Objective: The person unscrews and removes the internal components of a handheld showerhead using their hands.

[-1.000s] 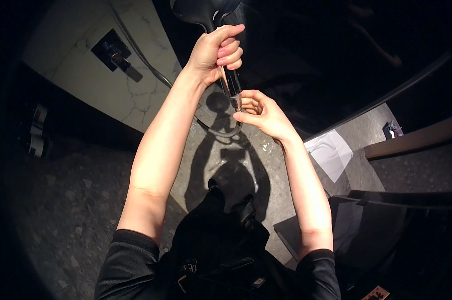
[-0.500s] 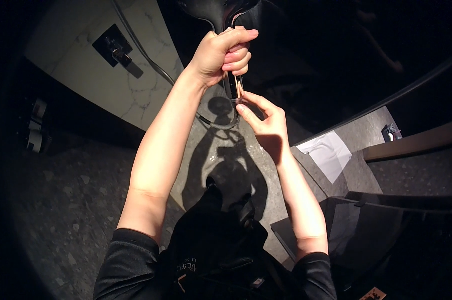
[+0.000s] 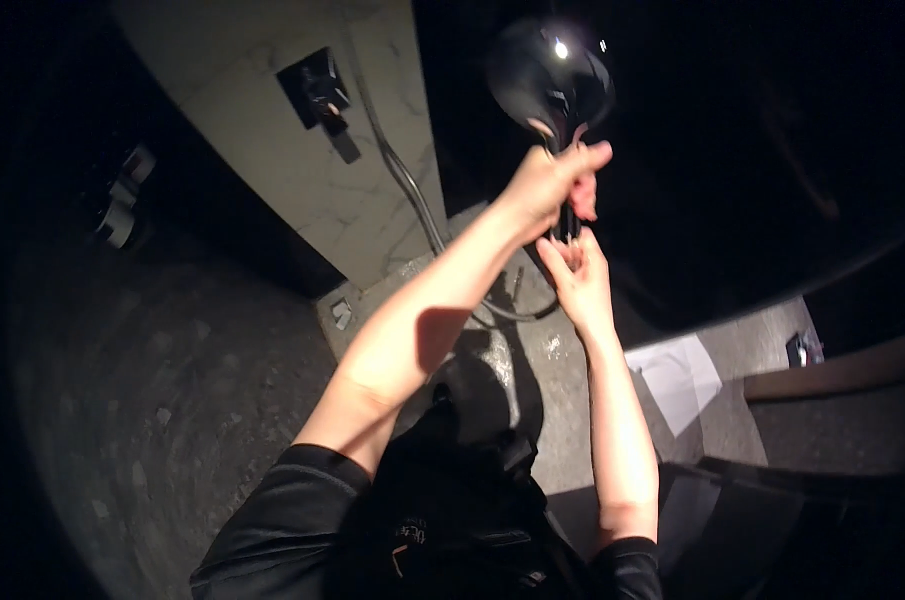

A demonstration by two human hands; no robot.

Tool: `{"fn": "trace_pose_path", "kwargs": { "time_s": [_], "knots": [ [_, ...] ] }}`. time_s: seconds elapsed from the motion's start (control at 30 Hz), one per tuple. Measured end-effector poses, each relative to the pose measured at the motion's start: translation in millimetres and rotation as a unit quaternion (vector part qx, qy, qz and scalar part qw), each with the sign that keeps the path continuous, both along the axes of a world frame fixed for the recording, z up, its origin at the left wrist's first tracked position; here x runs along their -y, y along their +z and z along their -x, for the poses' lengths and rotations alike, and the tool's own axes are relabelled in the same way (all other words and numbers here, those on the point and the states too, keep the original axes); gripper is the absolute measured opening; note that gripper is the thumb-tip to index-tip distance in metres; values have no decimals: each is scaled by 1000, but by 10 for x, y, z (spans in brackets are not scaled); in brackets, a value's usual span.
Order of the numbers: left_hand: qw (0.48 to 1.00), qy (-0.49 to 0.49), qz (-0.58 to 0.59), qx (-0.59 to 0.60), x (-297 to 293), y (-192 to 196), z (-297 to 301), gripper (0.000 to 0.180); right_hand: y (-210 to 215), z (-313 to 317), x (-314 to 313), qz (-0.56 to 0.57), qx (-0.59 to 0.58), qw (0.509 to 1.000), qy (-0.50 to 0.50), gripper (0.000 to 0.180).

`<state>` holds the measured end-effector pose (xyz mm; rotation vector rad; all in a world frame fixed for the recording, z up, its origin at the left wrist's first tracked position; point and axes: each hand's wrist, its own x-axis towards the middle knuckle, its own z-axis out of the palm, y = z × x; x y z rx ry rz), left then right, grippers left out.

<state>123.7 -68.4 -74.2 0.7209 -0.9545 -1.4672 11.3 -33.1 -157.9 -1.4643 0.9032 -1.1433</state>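
We see the left hand [image 3: 551, 180] closed in a fist around the slim handle of a glossy black round shower head [image 3: 551, 78], held high in front of the dark upper wall. The head rises just above the fist, its rounded face catching one small highlight. Directly beneath, the right hand [image 3: 580, 272] touches the lower end of the handle with its fingers drawn together; whether they pinch the handle or the hose fitting there we cannot tell, as that spot lies in shadow. Both forearms are bare and extended upward and forward, the left crossing toward the middle, the right nearly straight. A grey flexible metal hose [image 3: 411, 190] runs from near the hands in a loop and climbs the pale marble wall panel [image 3: 273, 170] toward a dark square wall valve [image 3: 318, 92]. Below, the speckled grey stone floor [image 3: 173, 400] shows wet glints. The upper right is too dark to read.
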Motion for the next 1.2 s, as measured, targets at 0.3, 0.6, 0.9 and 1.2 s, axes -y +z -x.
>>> {"fn": "trace_pose_path", "kwargs": {
  "time_s": [0.3, 0.6, 0.9, 1.2],
  "knots": [
    [918, -10, -85, 388, -87, -826, -1722, 37, -157, -307, 235, 11, -51, 999, 1, 21],
    [274, 156, -19, 949, 226, -1378, -3673, 49, -139, -633, 574, -35, -99, 994, -34, 27],
    [115, 42, -35, 992, 399, -1654, -4064, 56, -151, -824, 557, -45, -73, 995, -47, 26],
    [868, -55, -13, 494, 382, -751, -2143, 55, -82, -790, 480, -44, -70, 995, -57, 25]
  ]
}}
